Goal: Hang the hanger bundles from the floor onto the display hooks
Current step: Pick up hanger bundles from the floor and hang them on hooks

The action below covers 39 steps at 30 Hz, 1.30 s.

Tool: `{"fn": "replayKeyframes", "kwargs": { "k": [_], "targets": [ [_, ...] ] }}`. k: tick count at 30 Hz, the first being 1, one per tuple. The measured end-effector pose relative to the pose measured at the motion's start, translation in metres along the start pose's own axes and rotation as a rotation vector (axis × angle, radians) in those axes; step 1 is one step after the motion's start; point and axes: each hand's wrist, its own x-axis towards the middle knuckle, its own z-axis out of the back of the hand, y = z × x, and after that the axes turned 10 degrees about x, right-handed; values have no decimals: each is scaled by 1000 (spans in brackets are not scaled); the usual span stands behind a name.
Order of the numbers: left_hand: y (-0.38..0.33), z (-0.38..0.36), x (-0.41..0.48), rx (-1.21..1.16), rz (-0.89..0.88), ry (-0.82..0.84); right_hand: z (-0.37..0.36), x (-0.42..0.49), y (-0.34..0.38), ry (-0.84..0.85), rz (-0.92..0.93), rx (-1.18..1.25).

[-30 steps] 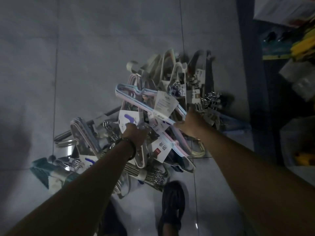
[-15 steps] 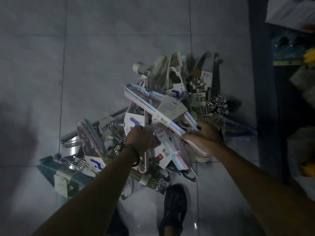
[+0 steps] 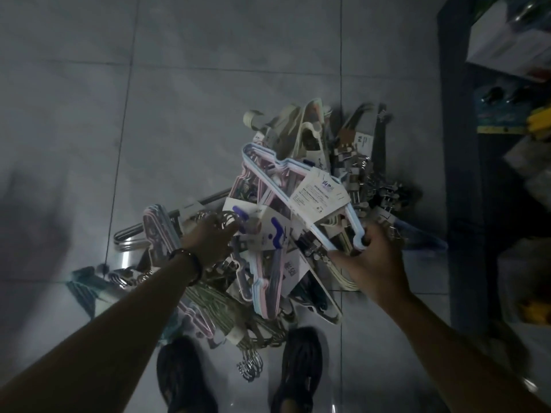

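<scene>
R hand (image 3: pixel 376 263), right of centre: fingers curled tight round the lower end of a pastel hanger bundle (image 3: pixel 269 171), blue/pink/white plastic hangers w/ a white card label (image 3: pixel 320 194) banded across them. The bundle slants from upper left down to the R hand, on top of the rest of the pile. L hand (image 3: pixel 208 243), centre-left: fingers curled round a cluster of wire hooks (image 3: pixel 227 221); which bundle they belong to, can't tell. Just right of it is a white card w/ purple mark (image 3: pixel 272 234). Dark bracelet (image 3: pixel 192 265) on the L wrist. Both forearms are bare, coming in from the bottom corners.

Pile of hanger bundles (image 3: pixel 268 293) lies on the grey tiled floor (image 3: pixel 149 84) mid-frame, tangled & overlapping:
- beige plastic bundle (image 3: pixel 301 126) at top of the pile
- dark clip hangers (image 3: pixel 362 174) at top right
- chrome wire hangers (image 3: pixel 131 238) sticking out left, w/ a second pastel bundle (image 3: pixel 158 228) beside them
- teal bundle (image 3: pixel 86 286) at lower left
- olive-grey bundle (image 3: pixel 226 311) near the bottom
- chrome hooks (image 3: pixel 250 368) poking out between two dark shoes (image 3: pixel 182 380) at the bottom edge

Light is dim, so detail in the pile's centre is hard to make out.

Right edge: dark shelving unit (image 3: pixel 459 144) w/ boxed goods (image 3: pixel 512 46) at upper right & yellow items (image 3: pixel 539 123) below, too blurred to ID.
</scene>
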Motion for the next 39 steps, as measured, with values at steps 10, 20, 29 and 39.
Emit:
{"fn": "replayKeyframes", "kwargs": {
  "k": [10,20,29,39],
  "targets": [
    [6,-43,-42,-456,158,-21,-14,-57,12,-372,138,-280],
    [18,-82,-53,-638,19,273,-135,-104,-2,342,177,-191],
    [14,-103,-23,-383,110,68,-138,-53,-24,394,-244,413],
    [2,-101,-44,-532,36,-106,-133,-77,-19,312,-208,619]
  ]
}}
